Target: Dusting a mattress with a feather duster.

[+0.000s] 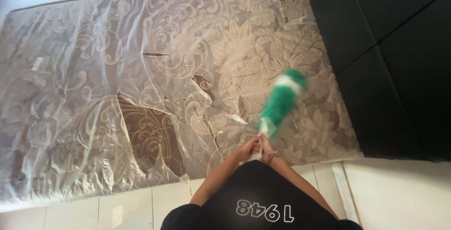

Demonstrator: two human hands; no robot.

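Green-and-white duster [282,102] (blurred) slants up and right, away from both hands. Left hand [247,151] and right hand [266,148] clasp its handle together above the plastic-wrapped mattress [117,94], its clear film torn in places.

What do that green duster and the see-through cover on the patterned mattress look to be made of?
The green duster looks like soft synthetic fluff with white bands, blurred in motion; both hands hold its pale handle. The cover seems thin clear plastic film: glossy, wrinkled, torn in places. The mattress beneath looks like woven brown fabric with a floral pattern.
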